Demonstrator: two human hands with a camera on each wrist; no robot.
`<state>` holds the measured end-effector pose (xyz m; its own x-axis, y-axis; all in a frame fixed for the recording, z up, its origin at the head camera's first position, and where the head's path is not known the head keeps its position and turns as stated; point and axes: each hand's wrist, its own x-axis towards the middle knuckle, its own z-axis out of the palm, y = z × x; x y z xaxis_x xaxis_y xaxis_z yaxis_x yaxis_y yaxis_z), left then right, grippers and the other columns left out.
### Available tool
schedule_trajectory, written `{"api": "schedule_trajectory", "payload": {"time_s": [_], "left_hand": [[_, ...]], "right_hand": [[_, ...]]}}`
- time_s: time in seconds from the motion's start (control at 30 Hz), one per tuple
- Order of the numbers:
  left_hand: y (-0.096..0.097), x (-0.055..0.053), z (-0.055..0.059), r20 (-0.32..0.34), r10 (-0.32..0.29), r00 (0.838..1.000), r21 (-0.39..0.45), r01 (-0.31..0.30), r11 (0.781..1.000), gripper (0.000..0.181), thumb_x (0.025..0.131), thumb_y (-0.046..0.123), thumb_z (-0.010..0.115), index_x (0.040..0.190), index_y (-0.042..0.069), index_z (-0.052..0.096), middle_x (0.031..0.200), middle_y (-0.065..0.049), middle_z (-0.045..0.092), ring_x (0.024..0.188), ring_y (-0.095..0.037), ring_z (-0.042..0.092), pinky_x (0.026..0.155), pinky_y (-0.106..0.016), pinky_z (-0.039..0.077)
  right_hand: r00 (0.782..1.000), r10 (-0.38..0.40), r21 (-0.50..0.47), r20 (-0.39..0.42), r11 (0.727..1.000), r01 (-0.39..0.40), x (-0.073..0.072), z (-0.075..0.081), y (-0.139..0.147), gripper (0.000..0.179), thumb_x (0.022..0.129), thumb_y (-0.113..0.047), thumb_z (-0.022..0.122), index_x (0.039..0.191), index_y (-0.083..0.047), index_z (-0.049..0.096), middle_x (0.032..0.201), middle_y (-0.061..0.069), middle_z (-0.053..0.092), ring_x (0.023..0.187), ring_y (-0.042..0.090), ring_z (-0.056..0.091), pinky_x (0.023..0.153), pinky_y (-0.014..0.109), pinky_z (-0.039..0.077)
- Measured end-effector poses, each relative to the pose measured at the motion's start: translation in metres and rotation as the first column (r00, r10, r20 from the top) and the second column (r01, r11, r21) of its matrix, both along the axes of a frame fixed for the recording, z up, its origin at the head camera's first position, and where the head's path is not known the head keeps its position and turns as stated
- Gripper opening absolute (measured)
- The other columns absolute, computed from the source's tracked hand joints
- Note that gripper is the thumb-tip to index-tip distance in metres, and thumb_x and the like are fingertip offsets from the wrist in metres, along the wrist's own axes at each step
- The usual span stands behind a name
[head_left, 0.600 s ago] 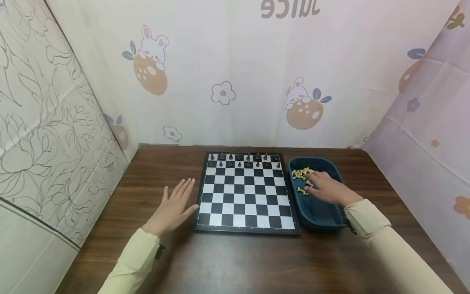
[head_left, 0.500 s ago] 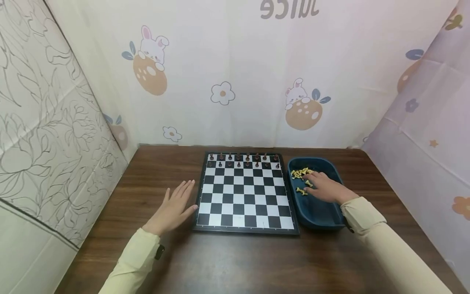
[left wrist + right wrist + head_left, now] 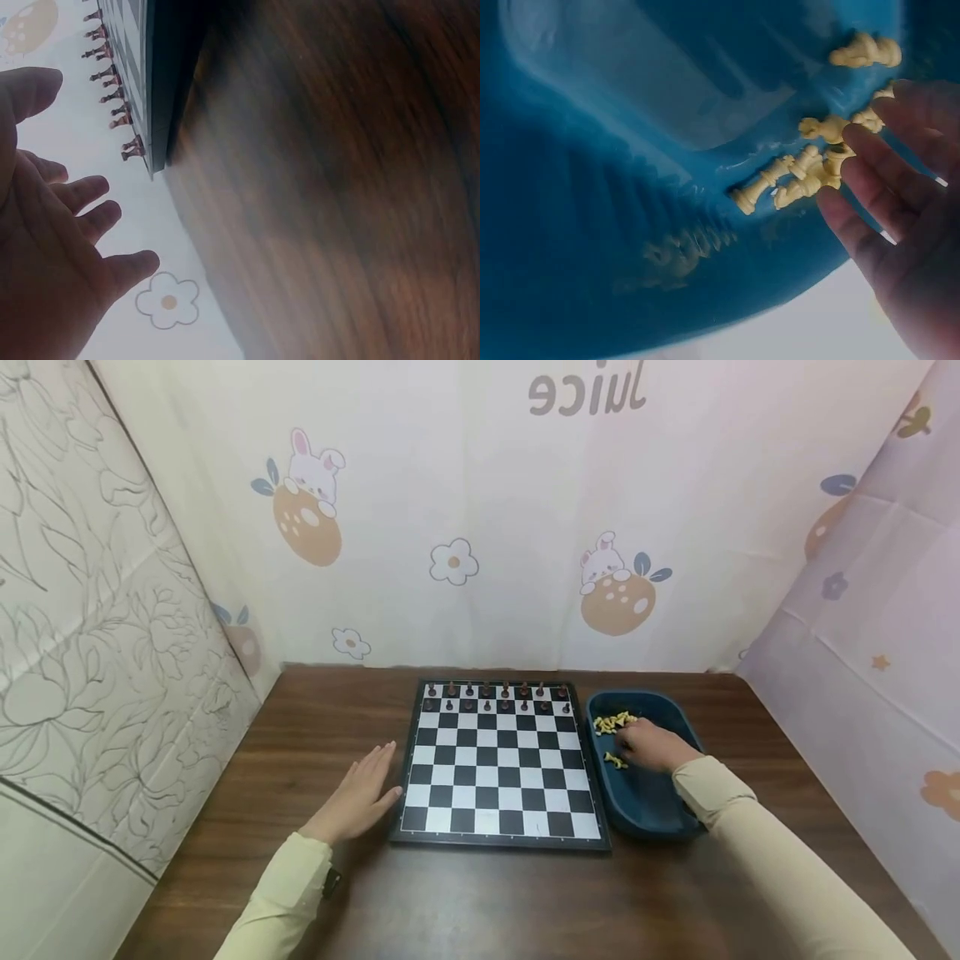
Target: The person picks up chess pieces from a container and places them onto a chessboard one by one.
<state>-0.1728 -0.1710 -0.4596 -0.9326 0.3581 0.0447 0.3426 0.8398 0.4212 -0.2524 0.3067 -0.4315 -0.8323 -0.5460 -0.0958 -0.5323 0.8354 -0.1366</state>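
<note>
My left hand (image 3: 360, 797) lies palm down at the left edge of the chessboard (image 3: 498, 775), fingers extended, thumb touching its frame. In the left wrist view the fingers (image 3: 90, 217) are spread, holding nothing. My right hand (image 3: 654, 747) is down inside the blue tray (image 3: 652, 818), fingers bunched among cream chess pieces (image 3: 615, 722). In the right wrist view the fingertips (image 3: 830, 199) are right at a cluster of cream pieces (image 3: 799, 180), and one piece (image 3: 868, 118) shows beside the thumb and index finger. I cannot tell whether they pinch it.
Two rows of dark brown chess pieces (image 3: 487, 691) stand at the board's far side. A couple of cream pieces (image 3: 615, 761) lie apart in the tray. The brown wooden table (image 3: 480, 902) ends at a patterned cloth wall (image 3: 510, 510) behind.
My right hand's fingers have drawn together from a spread pose and dipped among the pieces, covering one that lay in sight. The left hand keeps its place; the head view has tilted slightly up.
</note>
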Motion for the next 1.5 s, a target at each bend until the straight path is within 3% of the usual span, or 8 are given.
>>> {"api": "schedule_trajectory", "payload": {"time_s": [0.1, 0.3, 0.6, 0.9, 1.2, 1.5], "left_hand": [[0.003, 0.0, -0.005, 0.044, 0.008, 0.999, 0.022, -0.009, 1.0, 0.071, 0.097, 0.028, 0.054, 0.15, -0.002, 0.019, 0.153, -0.022, 0.025, 0.141, -0.038, 0.02, 0.112, -0.057, 0.017], [0.009, 0.001, -0.015, 0.11, 0.034, 0.993, 0.055, -0.04, 0.998, 0.071, 0.097, 0.027, 0.053, 0.151, -0.002, 0.017, 0.154, -0.022, 0.023, 0.141, -0.038, 0.019, 0.114, -0.052, 0.016], [0.019, -0.003, -0.018, 0.131, 0.05, 0.99, 0.1, -0.064, 0.993, 0.071, 0.097, 0.029, 0.053, 0.151, 0.0, 0.017, 0.155, -0.019, 0.022, 0.142, -0.035, 0.018, 0.114, -0.05, 0.018], [0.024, 0.0, -0.026, 0.156, 0.059, 0.986, 0.087, -0.073, 0.994, 0.065, 0.099, 0.025, 0.047, 0.15, -0.003, 0.017, 0.154, -0.021, 0.022, 0.142, -0.036, 0.018, 0.114, -0.052, 0.014], [0.025, 0.002, -0.03, 0.133, 0.036, 0.99, 0.09, -0.048, 0.995, 0.058, 0.1, 0.016, 0.043, 0.147, -0.009, 0.02, 0.152, -0.024, 0.025, 0.14, -0.038, 0.021, 0.113, -0.053, 0.017], [0.026, 0.003, -0.029, 0.181, 0.073, 0.981, 0.077, -0.088, 0.993, 0.057, 0.101, 0.016, 0.04, 0.148, -0.008, 0.018, 0.151, -0.027, 0.023, 0.14, -0.038, 0.02, 0.114, -0.05, 0.016]], "right_hand": [[1.0, -0.01, 0.019, -0.01, 1.0, 0.01, 0.0, -0.004, 0.0, 0.007, 0.084, 0.0, 0.065, 0.08, -0.004, 0.069, 0.07, -0.002, 0.059, 0.062, 0.013, 0.052, 0.06, 0.035, 0.052], [0.995, -0.081, 0.084, 0.056, 0.994, 0.077, 0.001, -0.006, -0.002, 0.004, 0.083, -0.005, 0.07, 0.086, -0.003, 0.071, 0.078, 0.002, 0.066, 0.068, 0.015, 0.059, 0.068, 0.04, 0.055], [0.977, -0.151, 0.108, 0.148, 0.985, 0.136, -0.005, -0.003, 0.001, 0.004, 0.083, -0.006, 0.071, 0.087, -0.006, 0.071, 0.076, -0.001, 0.064, 0.063, 0.013, 0.055, 0.064, 0.039, 0.054], [0.992, -0.098, 0.115, 0.074, 0.989, 0.089, -0.002, -0.004, -0.007, 0.009, 0.084, -0.008, 0.071, 0.077, -0.01, 0.067, 0.063, -0.006, 0.055, 0.055, 0.011, 0.05, 0.053, 0.03, 0.048], [0.992, -0.114, 0.13, 0.061, 0.986, 0.105, -0.005, -0.007, -0.008, 0.006, 0.086, -0.012, 0.069, 0.081, -0.01, 0.068, 0.066, -0.005, 0.057, 0.056, 0.011, 0.051, 0.057, 0.034, 0.051], [0.99, -0.122, 0.093, 0.068, 0.989, 0.116, -0.002, 0.011, -0.007, 0.005, 0.085, -0.009, 0.069, 0.082, -0.005, 0.07, 0.069, -0.003, 0.061, 0.056, 0.011, 0.051, 0.055, 0.032, 0.052]]}}
